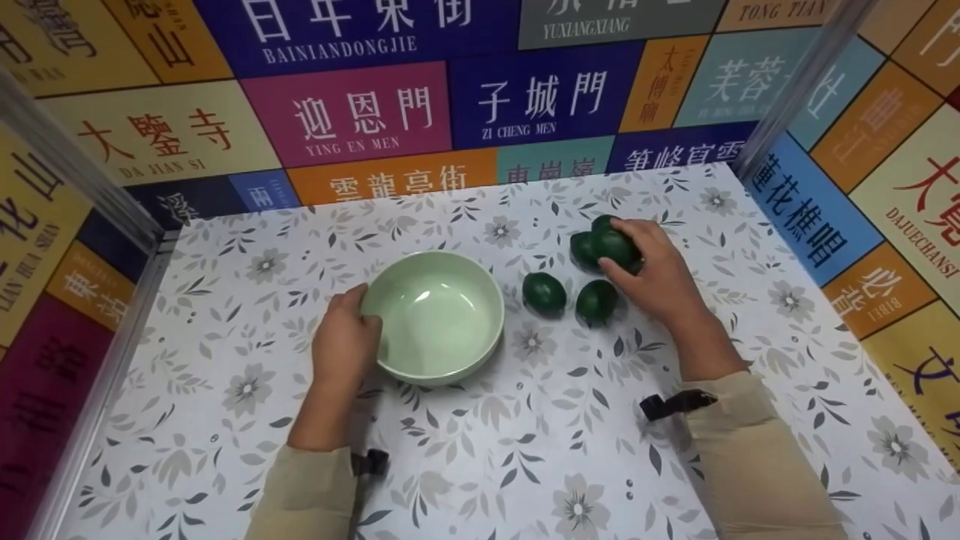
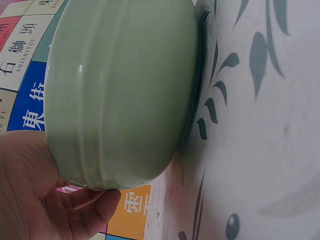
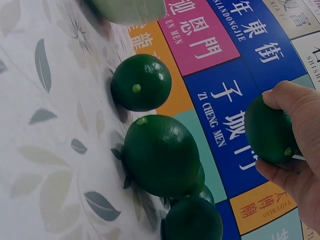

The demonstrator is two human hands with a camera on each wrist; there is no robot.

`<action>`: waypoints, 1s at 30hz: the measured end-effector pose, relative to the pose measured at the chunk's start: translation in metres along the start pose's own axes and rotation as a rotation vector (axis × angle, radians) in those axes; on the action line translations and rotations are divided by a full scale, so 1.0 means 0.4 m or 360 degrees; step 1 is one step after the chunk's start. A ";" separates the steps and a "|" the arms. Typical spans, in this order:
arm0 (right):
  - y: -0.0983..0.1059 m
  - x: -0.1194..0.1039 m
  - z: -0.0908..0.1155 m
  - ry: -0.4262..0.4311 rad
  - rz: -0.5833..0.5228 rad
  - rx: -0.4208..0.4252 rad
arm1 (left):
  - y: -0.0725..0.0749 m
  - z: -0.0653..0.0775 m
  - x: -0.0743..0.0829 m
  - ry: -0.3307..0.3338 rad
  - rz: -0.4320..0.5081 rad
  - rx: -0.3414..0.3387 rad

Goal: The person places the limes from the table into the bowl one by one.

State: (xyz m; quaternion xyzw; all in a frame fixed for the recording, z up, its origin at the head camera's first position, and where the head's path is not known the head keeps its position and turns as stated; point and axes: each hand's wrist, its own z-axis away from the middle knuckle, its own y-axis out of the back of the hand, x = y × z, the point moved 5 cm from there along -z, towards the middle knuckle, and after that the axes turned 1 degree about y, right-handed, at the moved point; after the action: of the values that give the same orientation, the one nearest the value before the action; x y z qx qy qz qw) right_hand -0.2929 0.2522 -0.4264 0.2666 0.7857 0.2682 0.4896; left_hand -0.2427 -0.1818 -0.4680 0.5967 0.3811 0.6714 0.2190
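A light green bowl (image 1: 442, 322) stands on the table, and my left hand (image 1: 345, 337) grips its left side by the rim. In the left wrist view the fingers (image 2: 107, 207) curl against the wall of the bowl (image 2: 125, 95). My right hand (image 1: 664, 281) holds a dark green lime (image 1: 613, 246) between thumb and fingertips; the right wrist view shows this lime (image 3: 270, 130) raised off the table. Below and around it lie several more limes, including one nearest the bowl (image 1: 544, 294), one by the right wrist (image 1: 597, 303) and one partly hidden behind (image 1: 583, 251).
A white cloth with grey flowers and leaves covers the table (image 1: 465, 457). Panels with colourful lettering (image 1: 345, 112) rise along its back and sides, with metal posts (image 1: 795, 97) at the corners. Each sleeved wrist wears a black strap mount (image 1: 675, 405).
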 end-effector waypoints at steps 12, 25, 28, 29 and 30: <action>-0.031 -0.053 -0.007 0.0067 -0.0039 -0.0038 | -0.003 0.006 0.000 0.0014 -0.0011 -0.0010; -0.066 -0.112 -0.013 0.0192 -0.0077 -0.0037 | -0.002 -0.001 0.002 -0.0005 0.0007 0.0001; -0.075 -0.125 -0.015 0.0215 -0.0073 -0.0045 | -0.001 -0.001 0.002 -0.0004 0.0011 0.0002; -0.078 -0.130 -0.016 0.0216 -0.0072 -0.0052 | 0.000 -0.002 0.002 -0.0002 0.0013 0.0001; -0.080 -0.134 -0.017 0.0215 -0.0071 -0.0058 | 0.000 -0.002 0.001 -0.0001 0.0014 0.0001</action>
State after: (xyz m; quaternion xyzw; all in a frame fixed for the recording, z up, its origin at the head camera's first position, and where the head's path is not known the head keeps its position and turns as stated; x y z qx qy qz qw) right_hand -0.2837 0.1916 -0.4123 0.2213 0.8176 0.2890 0.4461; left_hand -0.2435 -0.1815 -0.4677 0.5986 0.3787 0.6720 0.2160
